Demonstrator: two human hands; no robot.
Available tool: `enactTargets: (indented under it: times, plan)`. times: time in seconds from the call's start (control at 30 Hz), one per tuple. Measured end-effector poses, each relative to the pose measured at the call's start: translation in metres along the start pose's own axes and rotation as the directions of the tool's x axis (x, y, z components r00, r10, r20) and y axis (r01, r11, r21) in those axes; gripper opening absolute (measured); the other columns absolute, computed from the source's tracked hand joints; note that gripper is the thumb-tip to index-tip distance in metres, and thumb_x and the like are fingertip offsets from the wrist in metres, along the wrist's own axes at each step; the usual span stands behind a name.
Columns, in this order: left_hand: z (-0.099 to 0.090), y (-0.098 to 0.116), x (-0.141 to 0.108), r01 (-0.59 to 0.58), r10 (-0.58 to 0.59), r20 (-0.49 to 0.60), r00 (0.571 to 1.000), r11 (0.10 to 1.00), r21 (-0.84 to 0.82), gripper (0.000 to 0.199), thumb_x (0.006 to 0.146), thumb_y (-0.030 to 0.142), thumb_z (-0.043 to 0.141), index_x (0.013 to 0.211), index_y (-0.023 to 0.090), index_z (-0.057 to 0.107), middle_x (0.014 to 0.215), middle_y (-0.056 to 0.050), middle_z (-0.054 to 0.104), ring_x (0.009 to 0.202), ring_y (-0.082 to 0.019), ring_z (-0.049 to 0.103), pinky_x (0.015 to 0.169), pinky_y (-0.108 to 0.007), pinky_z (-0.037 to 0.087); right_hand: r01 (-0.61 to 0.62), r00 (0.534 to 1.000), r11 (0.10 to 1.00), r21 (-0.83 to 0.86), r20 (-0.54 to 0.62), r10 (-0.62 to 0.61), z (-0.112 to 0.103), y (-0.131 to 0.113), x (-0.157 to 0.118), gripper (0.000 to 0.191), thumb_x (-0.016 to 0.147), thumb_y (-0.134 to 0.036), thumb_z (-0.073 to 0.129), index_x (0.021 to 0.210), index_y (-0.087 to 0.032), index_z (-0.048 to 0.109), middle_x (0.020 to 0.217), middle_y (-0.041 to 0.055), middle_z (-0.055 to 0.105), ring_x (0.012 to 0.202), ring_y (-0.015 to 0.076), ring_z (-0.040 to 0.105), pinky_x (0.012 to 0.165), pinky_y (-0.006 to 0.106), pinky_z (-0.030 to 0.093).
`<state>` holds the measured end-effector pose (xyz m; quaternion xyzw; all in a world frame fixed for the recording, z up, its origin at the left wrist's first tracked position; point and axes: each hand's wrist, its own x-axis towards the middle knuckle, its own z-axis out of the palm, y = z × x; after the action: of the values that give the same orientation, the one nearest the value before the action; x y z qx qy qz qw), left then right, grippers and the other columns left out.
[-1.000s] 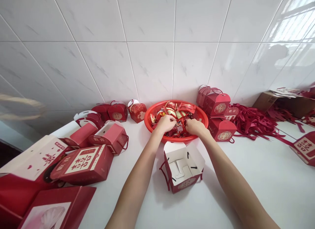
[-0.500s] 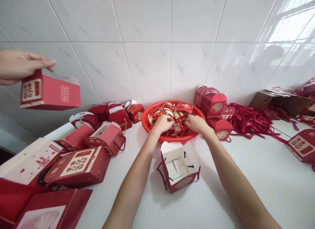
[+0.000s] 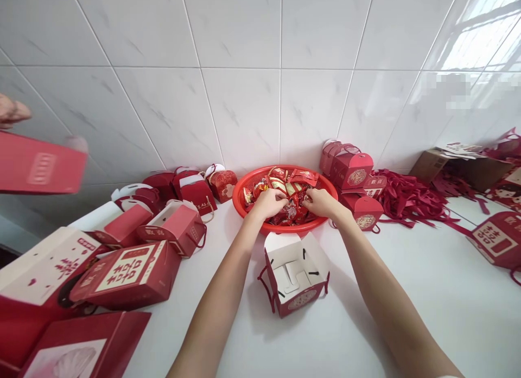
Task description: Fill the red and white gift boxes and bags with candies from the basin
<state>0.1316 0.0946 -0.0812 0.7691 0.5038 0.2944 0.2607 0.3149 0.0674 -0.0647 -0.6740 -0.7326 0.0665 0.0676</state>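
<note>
Both of my hands reach into a red plastic basket (image 3: 241, 200) of wrapped candies (image 3: 293, 177). My left hand (image 3: 269, 203) is on the left part of the pile, its fingers curled together on something I cannot make out. On the right side, my right hand (image 3: 319, 203) has its fingers pinched among red wrappers; what they hold is too small to name. Just in front of the basket stands a red box (image 3: 300, 301), its top open, with a white inside showing no candies and dark red cords at its sides.
Several red gift boxes (image 3: 126, 275) crowd the left side. Stacked boxes (image 3: 353, 172), red ribbons (image 3: 415, 199) and a cardboard box (image 3: 431, 169) line the wall at right. Another person's hand (image 3: 12, 111) holds a red box (image 3: 40, 164) at the left edge.
The other person's hand and the red box it holds have moved left, partly out of view. My hands have shifted only slightly among the candies.
</note>
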Motion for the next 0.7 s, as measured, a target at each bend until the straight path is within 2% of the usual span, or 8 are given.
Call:
enactTargets:
  times: [0.17,0.27,0.33,0.4,0.47,0.5,0.63,0.7]
  plan:
    - [0.0001,0.0018,0.0,0.014,-0.015,0.012,1.0,0.999,0.041,0.016,0.08,0.018,0.062,0.083,0.02,0.078,0.088,-0.005,0.078,0.087,-0.024,0.072,0.08,-0.032,0.054,-0.005,0.997,1.0,0.015,-0.072,0.006,-0.0091,0.0077,-0.0045,0.027,0.096,-0.024,0.044,0.108,-0.015,0.066,0.104,0.0124,0.073,0.093,0.0244,0.067,0.072,0.028,0.042]
    - [-0.0009,0.0028,0.0006,0.011,-0.011,-0.022,1.0,0.999,0.03,0.017,0.079,0.016,0.061,0.079,0.019,0.078,0.085,-0.005,0.078,0.085,-0.024,0.071,0.081,-0.032,0.054,0.007,1.0,1.0,-0.021,-0.01,-0.008,-0.008,0.006,-0.0049,0.024,0.094,-0.025,0.048,0.105,-0.016,0.067,0.104,0.0125,0.072,0.094,0.0251,0.067,0.069,0.028,0.041]
    - [-0.003,0.0026,0.0014,0.024,-0.026,-0.125,0.992,1.0,-0.018,0.019,0.08,0.016,0.059,0.082,0.019,0.078,0.09,-0.005,0.078,0.088,-0.023,0.071,0.084,-0.031,0.054,0.034,0.997,0.999,-0.034,0.064,-0.031,-0.0065,0.003,-0.0044,0.018,0.09,-0.025,0.056,0.099,-0.018,0.069,0.103,0.0116,0.073,0.094,0.0253,0.066,0.065,0.027,0.039]
    - [-0.0056,0.0015,0.002,0.09,-0.102,-0.266,0.958,0.994,-0.058,0.023,0.083,0.016,0.057,0.089,0.019,0.079,0.097,-0.005,0.079,0.092,-0.021,0.071,0.086,-0.03,0.053,0.055,0.992,0.998,-0.027,0.111,-0.052,-0.006,0.0002,-0.0044,0.01,0.085,-0.023,0.061,0.089,-0.019,0.069,0.098,0.0099,0.073,0.09,0.024,0.067,0.062,0.026,0.037]
    - [-0.0071,0.0003,0.002,0.171,-0.178,-0.324,0.929,0.984,-0.051,0.026,0.083,0.015,0.055,0.094,0.019,0.079,0.101,-0.005,0.078,0.094,-0.021,0.071,0.087,-0.029,0.053,0.069,0.989,0.997,-0.018,0.132,-0.066,-0.0067,-0.0012,-0.0049,0.008,0.083,-0.021,0.061,0.08,-0.019,0.068,0.092,0.009,0.073,0.085,0.0222,0.066,0.06,0.026,0.035]
    - [-0.0071,0.0,0.0016,0.194,-0.191,-0.301,0.934,0.981,-0.02,0.026,0.083,0.014,0.056,0.094,0.02,0.079,0.102,-0.005,0.078,0.096,-0.021,0.071,0.088,-0.029,0.052,0.075,0.988,0.997,-0.01,0.133,-0.073,-0.0073,-0.0012,-0.0054,0.008,0.083,-0.021,0.061,0.077,-0.019,0.067,0.089,0.0087,0.072,0.083,0.0214,0.065,0.059,0.026,0.034]
    - [-0.0045,0.0026,-0.0007,0.218,-0.201,-0.099,0.974,0.955,0.201,0.033,0.075,0.008,0.062,0.098,0.023,0.08,0.108,-0.007,0.078,0.108,-0.027,0.068,0.097,-0.036,0.049,0.101,0.991,0.994,0.034,0.08,-0.103,-0.0085,0.0027,-0.0071,0.014,0.085,-0.023,0.056,0.072,-0.019,0.058,0.081,0.0051,0.066,0.075,0.0172,0.058,0.06,0.026,0.032]
    - [-0.0048,0.0042,-0.001,0.242,-0.226,-0.091,0.97,0.936,0.256,0.04,0.072,0.006,0.063,0.104,0.024,0.079,0.115,-0.008,0.076,0.116,-0.031,0.064,0.102,-0.041,0.045,0.131,0.991,0.984,0.124,0.007,-0.132,-0.0081,0.0064,-0.0072,0.021,0.087,-0.028,0.053,0.068,-0.02,0.05,0.071,0.001,0.058,0.068,0.0145,0.052,0.059,0.026,0.031]
